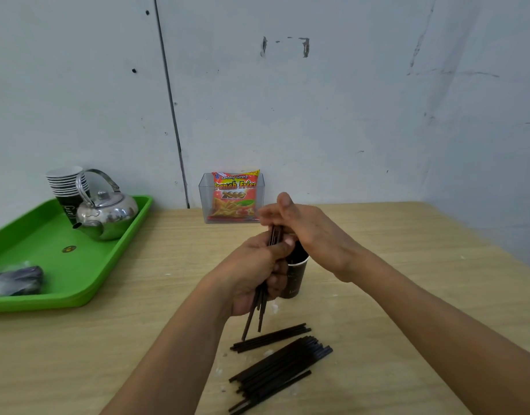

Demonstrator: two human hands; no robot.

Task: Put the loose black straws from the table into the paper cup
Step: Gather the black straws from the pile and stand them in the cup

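Far to the left of the paper cup (pixel 296 275), a green tray (pixel 78 274) sits on the surface (pixel 407 295). It holds a wrapped dark bundle (pixel 17 280), a stack of cups (pixel 64 182) and a shiny kettle (pixel 108 212). Behind the cup and a little to its left, a clear box (pixel 204 202) holds a red snack bag (pixel 234 194). Just left of the cup, the left hand (pixel 251 271) is curled tight round a bunch of black straws (pixel 262 298), and their tops stick up beside the cup's rim. The cup stands upright. Above the cup, the right hand (pixel 305 229) is spread out, with its blurry fingers near the straw tops. I cannot tell if they touch. In front of the cup, many loose straws (pixel 278 369) lie on the surface, with a smaller row (pixel 269 338) nearer the cup.
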